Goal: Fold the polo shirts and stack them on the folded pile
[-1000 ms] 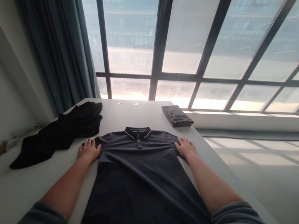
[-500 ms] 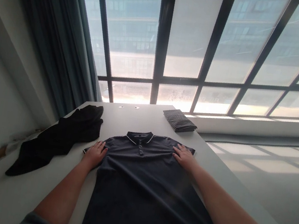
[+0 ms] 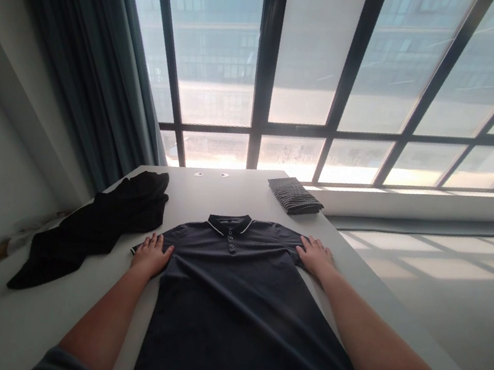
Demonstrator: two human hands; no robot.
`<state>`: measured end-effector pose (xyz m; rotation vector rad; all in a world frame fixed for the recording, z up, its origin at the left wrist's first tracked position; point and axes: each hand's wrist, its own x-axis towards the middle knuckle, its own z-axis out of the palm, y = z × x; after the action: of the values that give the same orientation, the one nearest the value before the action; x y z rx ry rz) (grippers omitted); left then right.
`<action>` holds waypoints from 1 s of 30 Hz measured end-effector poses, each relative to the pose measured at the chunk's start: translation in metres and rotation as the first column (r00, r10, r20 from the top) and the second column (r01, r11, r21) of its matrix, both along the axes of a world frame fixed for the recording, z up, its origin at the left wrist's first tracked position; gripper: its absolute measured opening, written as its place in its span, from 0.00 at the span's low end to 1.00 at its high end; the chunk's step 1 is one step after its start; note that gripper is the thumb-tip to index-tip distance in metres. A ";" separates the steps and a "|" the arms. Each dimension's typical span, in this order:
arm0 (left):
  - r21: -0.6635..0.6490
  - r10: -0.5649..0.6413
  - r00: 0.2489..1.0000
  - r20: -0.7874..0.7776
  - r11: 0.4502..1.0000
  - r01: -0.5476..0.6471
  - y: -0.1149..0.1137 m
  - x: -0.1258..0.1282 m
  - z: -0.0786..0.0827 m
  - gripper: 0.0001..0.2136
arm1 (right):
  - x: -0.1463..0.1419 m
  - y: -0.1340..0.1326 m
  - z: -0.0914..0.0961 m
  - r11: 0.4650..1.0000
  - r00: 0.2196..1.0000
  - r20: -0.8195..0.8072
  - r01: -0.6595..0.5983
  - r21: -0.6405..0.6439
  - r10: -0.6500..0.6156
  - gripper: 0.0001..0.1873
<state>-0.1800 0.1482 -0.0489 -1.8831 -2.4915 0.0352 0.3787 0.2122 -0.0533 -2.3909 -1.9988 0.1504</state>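
Observation:
A dark navy polo shirt (image 3: 229, 295) lies spread face up, its white-edged collar pointing away from me and its button placket showing. My left hand (image 3: 152, 255) rests flat on the left sleeve, fingers stretched out. On the opposite sleeve lies my right hand (image 3: 316, 257), also flat with the fingers spread; it covers much of that sleeve. The shirt's lower part runs out of view at the bottom.
The shirt lies on a white table (image 3: 212, 195). A crumpled black garment (image 3: 100, 224) is at the left, and a folded striped cloth (image 3: 294, 196) at the far right corner. Behind stand a dark curtain (image 3: 85, 47) and large windows (image 3: 314, 58).
My right hand has slid outward to the right along the sleeve. The left hand has shifted slightly outward on its sleeve. The view has tilted down a little.

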 end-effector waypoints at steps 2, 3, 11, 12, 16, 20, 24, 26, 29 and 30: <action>0.035 -0.018 1.000 0.015 0.999 0.017 -0.002 0.000 0.006 0.35 | -0.001 -0.001 0.003 1.000 1.000 -0.014 -0.002 0.000 0.002 0.36; 0.068 -0.050 0.999 0.018 0.997 0.049 -0.005 0.000 0.009 0.33 | -0.001 -0.002 0.005 1.000 1.000 -0.026 -0.011 0.008 0.011 0.35; 0.243 -0.612 0.790 0.036 0.772 0.587 -0.106 0.031 0.030 0.26 | -0.013 -0.082 0.025 0.969 0.975 0.022 -0.222 0.110 0.221 0.33; 0.218 -0.659 0.751 0.034 0.739 0.638 -0.126 0.037 0.027 0.26 | -0.018 -0.103 0.027 0.947 0.952 0.037 -0.307 0.098 0.305 0.33; 0.121 -0.676 0.736 -0.007 0.731 0.672 -0.200 0.047 0.007 0.30 | -0.037 -0.194 0.028 0.872 0.870 -0.068 -0.489 -0.009 0.487 0.35; 0.190 -0.644 0.756 -0.118 0.733 0.653 -0.252 0.045 -0.004 0.31 | -0.041 -0.263 0.019 0.877 0.876 -0.104 -0.478 -0.048 0.472 0.35; 0.200 -0.788 0.586 -0.189 0.553 0.809 -0.287 0.048 0.001 0.36 | -0.034 -0.298 0.009 0.892 0.885 -0.116 -0.451 0.028 0.451 0.34; 0.199 -0.808 0.547 -0.219 0.512 0.835 -0.298 0.050 0.006 0.37 | -0.031 -0.304 0.008 0.893 0.884 -0.125 -0.448 0.050 0.451 0.33; 0.221 -0.804 0.546 -0.238 0.502 0.836 -0.305 0.050 0.011 0.40 | -0.029 -0.309 0.013 0.896 0.886 -0.138 -0.441 0.048 0.443 0.34; 0.230 -0.811 0.537 -0.233 0.490 0.841 -0.306 0.048 0.012 0.41 | -0.029 -0.310 0.016 0.895 0.882 -0.151 -0.444 0.048 0.446 0.33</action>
<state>-0.1316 -0.1577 -0.0368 -2.5908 -1.1517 -0.2695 0.3499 -0.0977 -0.0375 -1.7998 -2.4186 0.3221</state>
